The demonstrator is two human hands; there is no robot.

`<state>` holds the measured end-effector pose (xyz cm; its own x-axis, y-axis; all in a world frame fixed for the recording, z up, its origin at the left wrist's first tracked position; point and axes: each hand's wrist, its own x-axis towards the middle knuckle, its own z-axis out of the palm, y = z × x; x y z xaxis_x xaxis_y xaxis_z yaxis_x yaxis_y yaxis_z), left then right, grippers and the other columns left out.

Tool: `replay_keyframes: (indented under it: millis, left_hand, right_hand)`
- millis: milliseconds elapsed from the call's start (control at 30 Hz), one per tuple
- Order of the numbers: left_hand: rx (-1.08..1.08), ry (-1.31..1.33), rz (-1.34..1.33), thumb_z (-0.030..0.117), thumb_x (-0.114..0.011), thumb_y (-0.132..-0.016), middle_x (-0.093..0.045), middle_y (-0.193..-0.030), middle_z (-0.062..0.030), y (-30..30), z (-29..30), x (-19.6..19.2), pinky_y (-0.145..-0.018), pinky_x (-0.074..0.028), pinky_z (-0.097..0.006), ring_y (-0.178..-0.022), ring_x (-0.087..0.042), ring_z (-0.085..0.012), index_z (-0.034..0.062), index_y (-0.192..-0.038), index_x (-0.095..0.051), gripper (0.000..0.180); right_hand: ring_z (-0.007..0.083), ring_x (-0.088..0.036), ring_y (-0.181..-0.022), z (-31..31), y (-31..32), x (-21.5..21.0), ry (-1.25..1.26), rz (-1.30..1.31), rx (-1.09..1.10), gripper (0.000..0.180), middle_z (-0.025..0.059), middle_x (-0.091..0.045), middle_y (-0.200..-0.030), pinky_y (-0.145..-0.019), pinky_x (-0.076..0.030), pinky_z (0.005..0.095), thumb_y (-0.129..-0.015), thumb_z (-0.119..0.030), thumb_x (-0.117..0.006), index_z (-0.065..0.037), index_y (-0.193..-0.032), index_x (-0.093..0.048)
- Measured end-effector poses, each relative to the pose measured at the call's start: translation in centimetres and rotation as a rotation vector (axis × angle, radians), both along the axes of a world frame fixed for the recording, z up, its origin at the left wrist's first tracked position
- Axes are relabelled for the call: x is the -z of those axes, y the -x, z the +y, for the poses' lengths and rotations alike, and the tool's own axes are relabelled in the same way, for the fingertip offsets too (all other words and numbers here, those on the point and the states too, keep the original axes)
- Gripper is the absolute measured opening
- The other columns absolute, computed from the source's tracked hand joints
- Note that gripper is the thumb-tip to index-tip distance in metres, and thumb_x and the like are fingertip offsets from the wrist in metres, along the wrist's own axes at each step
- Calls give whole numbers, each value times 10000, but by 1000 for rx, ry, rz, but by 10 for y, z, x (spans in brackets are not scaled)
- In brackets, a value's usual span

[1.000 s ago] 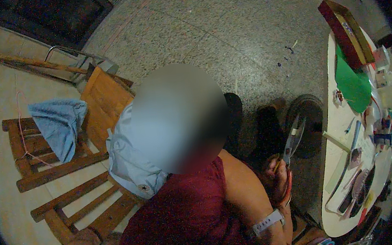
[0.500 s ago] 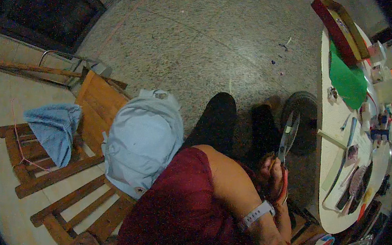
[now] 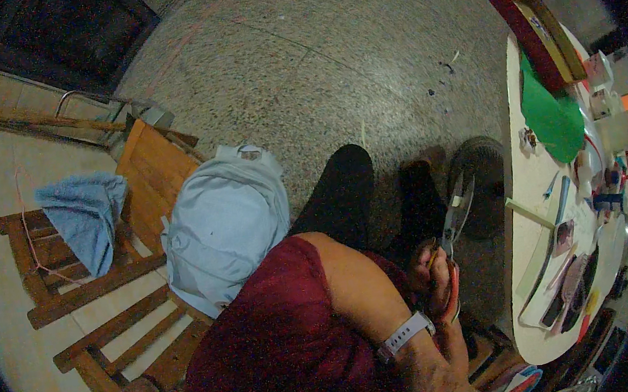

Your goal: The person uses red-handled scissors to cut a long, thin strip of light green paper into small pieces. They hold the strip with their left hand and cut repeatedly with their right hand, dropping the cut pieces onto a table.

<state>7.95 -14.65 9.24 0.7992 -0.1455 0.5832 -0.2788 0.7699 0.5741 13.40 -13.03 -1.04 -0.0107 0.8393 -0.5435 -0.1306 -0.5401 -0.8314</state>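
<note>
My right hand is closed round the handles of a pair of scissors. Their orange-red handle loop shows beside the fingers, and the long silver blades point away from me, slightly apart. My left arm, with a pale watch strap at the wrist, crosses in front of the right forearm. At the lower edge the back of my left hand shows in part; its fingers are hidden. Close to it lies a blue, red and white item whose kind I cannot make out.
On the right a white table bears a green sheet, a red open box, a hairbrush and several small items. Wooden chairs at left hold a pale blue backpack and a blue cloth. Scraps lie on the floor.
The view has shifted slightly, so the table and chairs sit a little differently. My right hand still grips the scissors, whose blades look closer together.
</note>
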Motion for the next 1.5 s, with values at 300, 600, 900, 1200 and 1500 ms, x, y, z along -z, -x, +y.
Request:
replay_keyframes:
  millis: [300, 600, 900, 1200, 1500]
  left_hand:
    - [23, 30, 16, 262, -512, -937, -663, -915, -102, 4, -3, 1, -800, -481, -317, -870, -619, -191, -1, -1020, -629, 300]
    - [-204, 462, 146, 475, -388, -940, -526, -1239, -211, 74, 85, 8, -1000, -363, -397, -1188, -478, -345, 3, -1299, -437, 595]
    - [-796, 1008, 395, 548, -342, -932, -210, -1494, -187, 141, 129, 47, -1151, -120, -446, -1398, -172, -314, -14, -1431, -200, 765]
    - [-870, 1004, 412, 545, -346, -931, -203, -1495, -193, 144, 134, 56, -1154, -106, -443, -1400, -163, -312, -32, -1426, -189, 777]
    - [-858, 1027, 449, 596, -300, -922, -226, -1489, -186, 140, 135, 61, -1146, -147, -443, -1389, -204, -307, -25, -1422, -223, 800]
  right_hand:
    - [74, -433, -684, -2, -2, 10, -90, 57, -20, 350, -18, -500, -768, -588, -345, 224, -921, -425, -508, -77, -922, -533]
    - [80, -483, -635, 0, -4, 23, 157, 23, 150, 172, -11, -546, -752, -558, -408, 225, -919, -250, -535, -80, -912, -559]
    - [65, -430, -588, 10, -5, -7, -37, 7, -6, 224, -34, -480, -683, -509, -361, 238, -921, -294, -536, -71, -923, -518]
    - [56, -414, -562, 10, -2, -10, -63, -3, -45, 277, -44, -470, -666, -485, -345, 234, -914, -348, -548, -74, -928, -512]
    - [55, -437, -575, 9, -4, -4, -55, -4, -55, 272, -41, -492, -684, -494, -371, 230, -908, -342, -556, -75, -938, -518]
